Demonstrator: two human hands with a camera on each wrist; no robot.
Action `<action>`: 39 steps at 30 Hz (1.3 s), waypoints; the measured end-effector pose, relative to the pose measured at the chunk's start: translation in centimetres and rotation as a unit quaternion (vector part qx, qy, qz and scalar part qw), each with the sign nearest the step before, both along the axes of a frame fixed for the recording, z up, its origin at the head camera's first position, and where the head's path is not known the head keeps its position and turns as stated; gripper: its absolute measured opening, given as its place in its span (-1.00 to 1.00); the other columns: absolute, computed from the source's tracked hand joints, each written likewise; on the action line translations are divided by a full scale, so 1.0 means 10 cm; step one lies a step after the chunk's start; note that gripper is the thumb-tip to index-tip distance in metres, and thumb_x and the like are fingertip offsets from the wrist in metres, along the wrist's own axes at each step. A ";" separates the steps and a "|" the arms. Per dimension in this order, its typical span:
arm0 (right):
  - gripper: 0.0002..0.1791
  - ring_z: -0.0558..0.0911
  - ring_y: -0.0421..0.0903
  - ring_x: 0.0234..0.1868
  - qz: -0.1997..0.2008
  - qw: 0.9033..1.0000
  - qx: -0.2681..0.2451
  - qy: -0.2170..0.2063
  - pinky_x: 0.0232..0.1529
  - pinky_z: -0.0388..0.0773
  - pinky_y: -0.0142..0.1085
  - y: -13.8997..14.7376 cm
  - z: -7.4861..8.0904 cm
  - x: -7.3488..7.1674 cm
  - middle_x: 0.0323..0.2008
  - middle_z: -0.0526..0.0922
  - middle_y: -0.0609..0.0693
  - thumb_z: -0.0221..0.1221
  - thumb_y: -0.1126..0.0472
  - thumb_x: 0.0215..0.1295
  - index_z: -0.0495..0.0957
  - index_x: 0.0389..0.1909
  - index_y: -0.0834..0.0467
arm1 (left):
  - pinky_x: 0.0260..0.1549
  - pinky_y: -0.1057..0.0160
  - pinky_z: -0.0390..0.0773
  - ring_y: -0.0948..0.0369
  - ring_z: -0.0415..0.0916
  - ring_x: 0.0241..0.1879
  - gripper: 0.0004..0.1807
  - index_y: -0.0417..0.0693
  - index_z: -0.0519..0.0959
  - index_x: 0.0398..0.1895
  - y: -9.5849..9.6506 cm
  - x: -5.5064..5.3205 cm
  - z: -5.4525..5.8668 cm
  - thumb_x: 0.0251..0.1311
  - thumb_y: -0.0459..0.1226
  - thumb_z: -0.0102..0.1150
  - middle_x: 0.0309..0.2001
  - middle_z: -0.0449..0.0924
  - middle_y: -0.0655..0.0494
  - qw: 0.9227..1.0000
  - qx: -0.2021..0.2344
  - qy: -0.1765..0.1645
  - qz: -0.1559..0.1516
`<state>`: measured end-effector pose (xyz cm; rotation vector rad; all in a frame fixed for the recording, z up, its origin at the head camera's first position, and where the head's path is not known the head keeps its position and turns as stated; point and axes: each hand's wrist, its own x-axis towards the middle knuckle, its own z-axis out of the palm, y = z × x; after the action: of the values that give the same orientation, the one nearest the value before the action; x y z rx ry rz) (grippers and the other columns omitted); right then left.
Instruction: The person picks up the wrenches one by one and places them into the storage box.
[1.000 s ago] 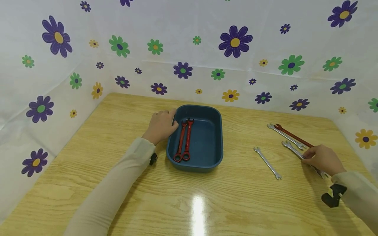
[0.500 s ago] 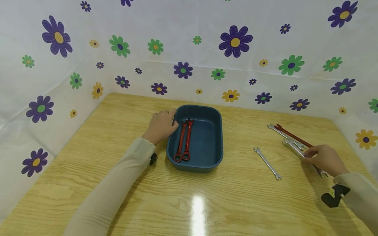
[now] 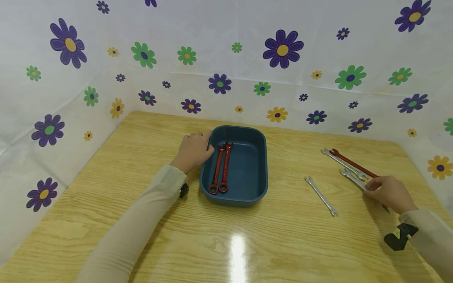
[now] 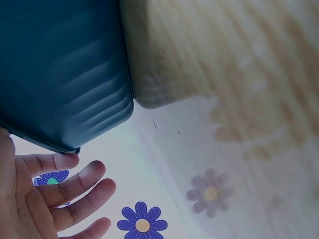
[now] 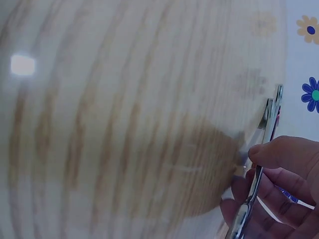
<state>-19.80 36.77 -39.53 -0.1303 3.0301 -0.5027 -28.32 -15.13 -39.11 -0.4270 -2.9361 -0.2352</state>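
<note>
My left hand (image 3: 192,151) holds the left wall of a dark blue tray (image 3: 266,169), thumb over the rim and fingers outside. In the left wrist view, a fingertip meets the rim of the tray (image 4: 75,150), and the other fingers are spread apart. Inside the tray two red combination wrenches (image 3: 225,165) lie side by side. At the right, my right hand (image 3: 389,192) pinches a silver open-end wrench (image 3: 354,181) between thumb and fingers near its middle. The right wrist view shows this wrench (image 5: 242,221) tilted, nearly edge-on.
Just beyond the right hand lie another silver open-end wrench (image 3: 341,162) and a red wrench (image 3: 354,162), close together. One more silver open-end wrench (image 3: 321,196) lies between the tray and that hand. A flowered cloth (image 3: 244,102) borders the wooden table (image 3: 283,243).
The silver wrench in my right hand has turned in the fingers, its near end now showing edge-on. That hand has shifted slightly. My left hand and the tray have stayed put.
</note>
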 end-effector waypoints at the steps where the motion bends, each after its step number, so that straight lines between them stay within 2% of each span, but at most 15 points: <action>1: -0.78 0.54 -0.15 -0.51 0.000 1.000 0.001 0.001 -0.44 0.48 -0.14 0.00 0.00 0.00 -0.46 0.67 0.15 0.27 0.21 0.07 0.64 -0.39 0.33 | -0.07 -0.14 0.46 -0.10 0.55 -0.13 -0.56 -0.12 0.36 0.14 0.00 0.00 0.00 0.23 -0.15 -0.09 -0.10 0.60 -0.19 1.000 0.001 0.000 0.000; 9: -0.79 0.58 -0.02 -0.48 0.006 1.000 0.008 0.006 -0.36 0.50 0.01 0.00 -0.02 0.00 -0.46 0.68 0.18 0.28 0.25 0.07 0.65 -0.36 0.35 | -0.02 -0.16 0.44 -0.12 0.54 -0.07 -0.51 -0.12 0.33 0.22 0.00 0.01 0.02 0.24 -0.14 -0.09 -0.03 0.58 -0.21 1.000 0.004 -0.004 0.000; 15: -0.83 0.57 -0.08 -0.53 0.030 0.999 0.023 0.024 -0.41 0.50 -0.05 -0.02 -0.01 0.00 -0.51 0.67 0.15 0.28 0.27 0.06 0.66 -0.40 0.34 | 0.01 -0.17 0.42 -0.12 0.53 -0.03 -0.50 -0.12 0.32 0.23 0.00 0.01 0.03 0.24 -0.14 -0.09 0.01 0.57 -0.21 1.000 0.005 -0.007 0.003; 20: -0.85 0.56 -0.11 -0.54 0.048 0.998 0.027 0.023 -0.46 0.50 -0.12 -0.03 0.00 -0.01 -0.53 0.66 0.12 0.28 0.29 0.06 0.66 -0.41 0.34 | 0.00 -0.16 0.43 -0.12 0.52 -0.03 -0.50 -0.12 0.32 0.23 -0.01 0.00 0.03 0.24 -0.14 -0.10 0.01 0.56 -0.21 1.000 0.007 -0.009 0.003; 27: -0.86 0.57 -0.07 -0.50 0.055 0.998 0.023 0.000 -0.40 0.51 -0.05 -0.02 0.03 -0.03 -0.50 0.66 0.13 0.24 0.29 0.09 0.64 -0.42 0.32 | -0.06 -0.15 0.46 -0.11 0.55 -0.13 -0.56 -0.12 0.37 0.14 -0.02 -0.03 -0.03 0.23 -0.14 -0.08 -0.10 0.60 -0.19 1.000 0.005 0.002 0.000; 31: -0.86 0.57 -0.08 -0.48 0.049 0.998 0.018 -0.017 -0.39 0.51 -0.05 0.00 0.03 -0.04 -0.48 0.66 0.12 0.25 0.28 0.09 0.63 -0.42 0.31 | -0.05 -0.16 0.45 -0.12 0.55 -0.13 -0.56 -0.13 0.37 0.15 -0.01 -0.01 -0.01 0.23 -0.15 -0.08 -0.10 0.60 -0.20 1.000 0.005 0.002 -0.001; 39: -0.86 0.50 -0.18 -0.50 0.040 0.999 0.009 -0.033 -0.47 0.42 -0.25 0.02 0.05 -0.05 -0.49 0.66 0.05 0.28 0.25 0.07 0.63 -0.44 0.28 | -0.12 -0.14 0.48 -0.10 0.56 -0.21 -0.61 -0.14 0.39 0.07 0.00 0.03 0.01 0.22 -0.17 -0.07 -0.19 0.61 -0.19 1.000 0.009 0.011 -0.007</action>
<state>-20.32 37.01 -39.05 -0.2291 2.9503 -0.4626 -28.07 -15.15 -38.96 -0.4464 -2.9088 -0.2558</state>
